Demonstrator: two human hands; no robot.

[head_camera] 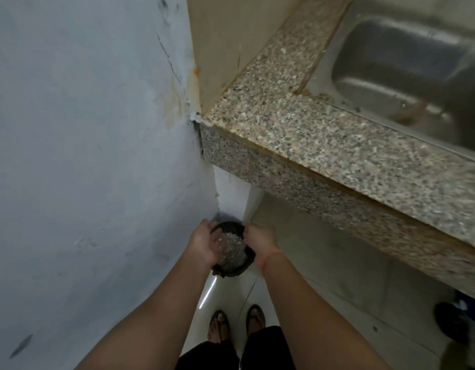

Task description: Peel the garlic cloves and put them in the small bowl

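now | left hand [203, 244] holds pale scraps [231, 248] | right hand [260, 240] at black bin [231, 271]

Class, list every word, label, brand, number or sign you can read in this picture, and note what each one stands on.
No text can be read anywhere in this view.
The dark container on the floor, the granite counter, the steel sink and the wall show no lettering.
The dark object with blue at the lower right edge is too blurred to tell whether it bears any.
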